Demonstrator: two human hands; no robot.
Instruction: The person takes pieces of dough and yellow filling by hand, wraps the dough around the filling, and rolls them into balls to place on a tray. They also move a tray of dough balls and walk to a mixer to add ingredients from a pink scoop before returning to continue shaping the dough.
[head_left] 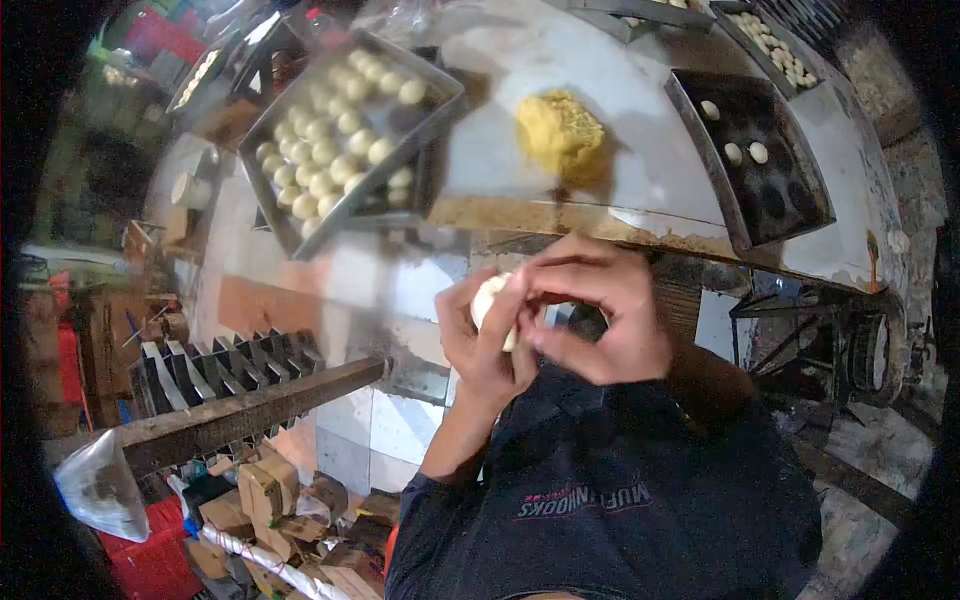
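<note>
Your worktop (640,80) is a pale, smudged slab with its near edge facing you; that edge is brown and stained, with a whitish patch partway along it. A rough yellow mound (560,135) sits directly on the surface, inward from the near edge and left of its middle. Toward your right end lies a dark oblong tray (785,200), one corner reaching the near edge. Another tray (768,48) rests at the far right corner. At your left end, a lower tray (425,185) is mostly hidden under a bigger one; you can't see how much of it the worktop supports.
</note>
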